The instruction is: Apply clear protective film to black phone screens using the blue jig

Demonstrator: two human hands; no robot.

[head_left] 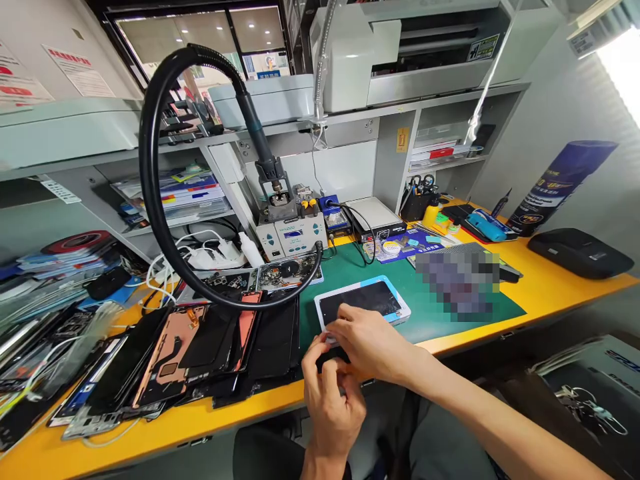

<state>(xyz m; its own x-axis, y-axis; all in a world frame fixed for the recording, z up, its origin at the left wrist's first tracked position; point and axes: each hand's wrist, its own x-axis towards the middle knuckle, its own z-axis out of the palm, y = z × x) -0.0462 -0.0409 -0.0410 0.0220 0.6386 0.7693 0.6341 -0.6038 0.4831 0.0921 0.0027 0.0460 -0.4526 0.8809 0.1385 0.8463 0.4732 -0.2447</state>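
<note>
A black-screened phone (365, 300) lies in a white and light-blue tray-like holder (404, 312) on the green mat (350, 262). My right hand (373, 341) reaches over the holder's near left corner, its bent fingers pinched together there. Just below, at the mat's front edge, my left hand (333, 400) is closed, with index finger and thumb drawn up to that same corner. The fingertips of both hands nearly meet. Whatever lies between them is too small or hidden to make out.
A looping black hose (150, 167) arches over the left side from the hot-air station (293, 235). Several phone panels and parts (170, 353) crowd the bench to the left. At right stand a spray can (555, 193) and a black case (580, 252). A pixelated patch covers part of the mat.
</note>
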